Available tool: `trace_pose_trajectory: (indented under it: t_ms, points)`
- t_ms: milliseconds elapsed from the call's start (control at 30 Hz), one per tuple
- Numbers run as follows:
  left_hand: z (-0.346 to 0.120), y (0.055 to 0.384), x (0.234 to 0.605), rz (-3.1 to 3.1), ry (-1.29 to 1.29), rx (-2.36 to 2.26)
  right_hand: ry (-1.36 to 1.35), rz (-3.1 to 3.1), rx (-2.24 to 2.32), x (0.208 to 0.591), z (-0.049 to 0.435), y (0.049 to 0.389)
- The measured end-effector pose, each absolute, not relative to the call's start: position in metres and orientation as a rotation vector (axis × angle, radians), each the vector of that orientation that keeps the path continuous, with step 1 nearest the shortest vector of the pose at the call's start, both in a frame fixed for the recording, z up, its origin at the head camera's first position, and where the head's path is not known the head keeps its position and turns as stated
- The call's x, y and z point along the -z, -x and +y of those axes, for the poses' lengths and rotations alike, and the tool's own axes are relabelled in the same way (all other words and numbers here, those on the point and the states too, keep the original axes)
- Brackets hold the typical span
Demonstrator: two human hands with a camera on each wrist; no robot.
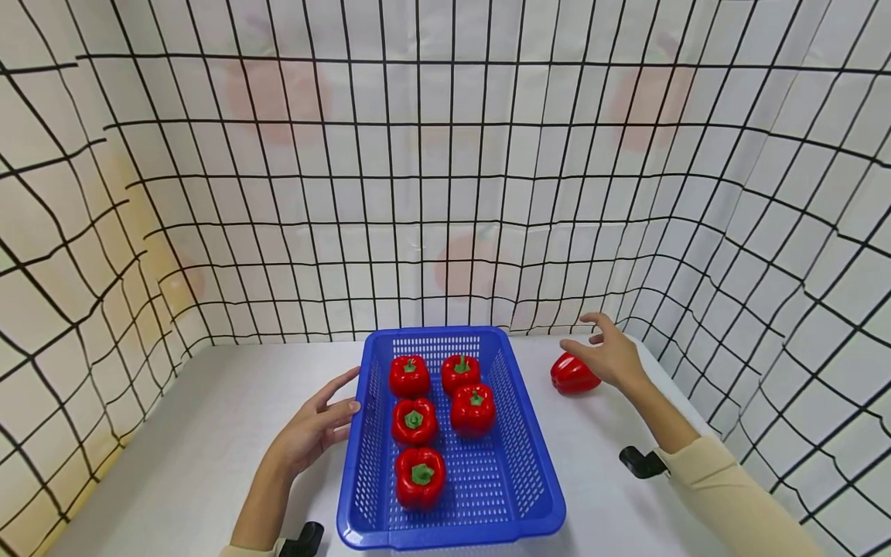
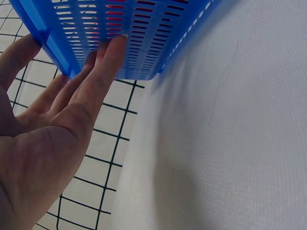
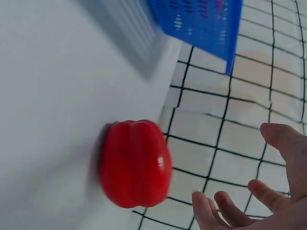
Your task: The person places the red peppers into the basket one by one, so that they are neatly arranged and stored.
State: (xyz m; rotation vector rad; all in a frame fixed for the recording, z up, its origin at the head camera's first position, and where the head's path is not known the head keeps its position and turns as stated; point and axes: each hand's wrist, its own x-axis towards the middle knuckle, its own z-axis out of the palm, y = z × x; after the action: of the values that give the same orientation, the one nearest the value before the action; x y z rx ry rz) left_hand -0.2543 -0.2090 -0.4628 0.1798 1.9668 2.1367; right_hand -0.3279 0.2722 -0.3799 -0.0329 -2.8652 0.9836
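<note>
A blue plastic basket [image 1: 536, 456] with perforated walls stands on the white table, and several red bell peppers [image 1: 420, 477] with green stems sit inside it. At its left side is my left hand [image 1: 313, 433], whose extended fingers [image 2: 103, 72] rest against the slotted wall, the thumb by the rim. To the right of the basket, one more red bell pepper [image 3: 135, 164] lies on its side on the table. My right hand [image 1: 612, 356] hovers just over this pepper with fingers spread and nothing held; the hand partly covers it in the head view.
Black wire grid [image 1: 452, 178] lines the back and both sides of the white table [image 1: 181, 433], with pale printed sheeting behind it. A black strap-mounted piece [image 1: 642, 463] sits at the right wrist, and a similar one [image 1: 302, 539] at the left.
</note>
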Motion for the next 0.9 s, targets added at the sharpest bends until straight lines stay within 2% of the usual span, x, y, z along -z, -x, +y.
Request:
trace_pose_trajectory:
  t_ms: [433, 900]
  points:
    - [-0.210, 0.253, 0.461, 1.948, -0.203, -2.136, 0.201, -2.732, -0.999, 0.426, 0.294, 0.341]
    - [-0.209, 0.253, 0.462, 1.960, -0.193, -2.133, 0.254, -2.738, -0.955, 0.453, 0.301, 0.347]
